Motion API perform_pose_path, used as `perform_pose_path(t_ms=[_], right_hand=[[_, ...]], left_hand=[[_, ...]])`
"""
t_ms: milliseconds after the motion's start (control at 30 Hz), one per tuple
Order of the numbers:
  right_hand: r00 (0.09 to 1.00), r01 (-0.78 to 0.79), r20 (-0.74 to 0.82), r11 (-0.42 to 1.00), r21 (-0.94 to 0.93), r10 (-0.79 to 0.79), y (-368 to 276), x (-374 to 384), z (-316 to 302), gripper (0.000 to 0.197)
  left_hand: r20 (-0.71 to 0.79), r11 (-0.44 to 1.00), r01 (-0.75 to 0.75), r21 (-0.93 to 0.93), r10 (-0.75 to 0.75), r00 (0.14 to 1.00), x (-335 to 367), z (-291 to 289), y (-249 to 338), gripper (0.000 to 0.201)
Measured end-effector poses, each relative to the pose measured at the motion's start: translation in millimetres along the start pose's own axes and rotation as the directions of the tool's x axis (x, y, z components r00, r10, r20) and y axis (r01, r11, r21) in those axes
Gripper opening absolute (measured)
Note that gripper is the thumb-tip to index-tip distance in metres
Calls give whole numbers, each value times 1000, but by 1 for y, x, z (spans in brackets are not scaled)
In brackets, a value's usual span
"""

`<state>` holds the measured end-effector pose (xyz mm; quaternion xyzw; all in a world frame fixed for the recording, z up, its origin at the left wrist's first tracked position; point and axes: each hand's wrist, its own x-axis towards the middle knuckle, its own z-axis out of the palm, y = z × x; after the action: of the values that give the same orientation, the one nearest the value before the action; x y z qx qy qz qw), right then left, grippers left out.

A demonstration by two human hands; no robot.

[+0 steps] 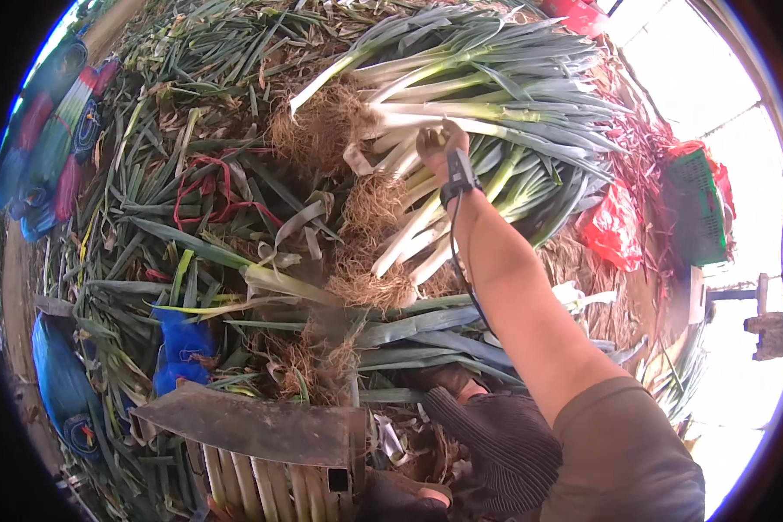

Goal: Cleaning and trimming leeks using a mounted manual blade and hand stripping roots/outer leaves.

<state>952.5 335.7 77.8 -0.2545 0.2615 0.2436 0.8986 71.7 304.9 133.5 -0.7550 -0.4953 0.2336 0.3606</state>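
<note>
From the head view, the right hand (442,150) is on the big pile of leeks (487,111). Its fingers bend in against the white stems, but I cannot tell if they grip one. The left hand does not show. The leeks lie on the ground, most with their hairy roots (309,130) to the left and leaves to the right, maybe so the pile stays neat. They rest on each other, which seems to hold them up. One loose leek (280,284) points the other way, nearer the metal stand (252,426). A red bag (613,228) sits beside the leaves.
</note>
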Motion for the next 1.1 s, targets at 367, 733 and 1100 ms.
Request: perform_pose_path(t_ms=[367,733,1100], right_hand=[[651,-165,754,986,23,92,3,-128,61,34],[500,-480,803,876,-54,324,28,-228,109,39],[-51,378,870,816,-437,490,130,-536,84,31]], left_hand=[[-39,992,-56,110,60,997,0,-26,5,67],[37,735,318,-599,-371,928,37,-86,13,43],[237,599,469,-648,-427,873,26,-132,6,38]])
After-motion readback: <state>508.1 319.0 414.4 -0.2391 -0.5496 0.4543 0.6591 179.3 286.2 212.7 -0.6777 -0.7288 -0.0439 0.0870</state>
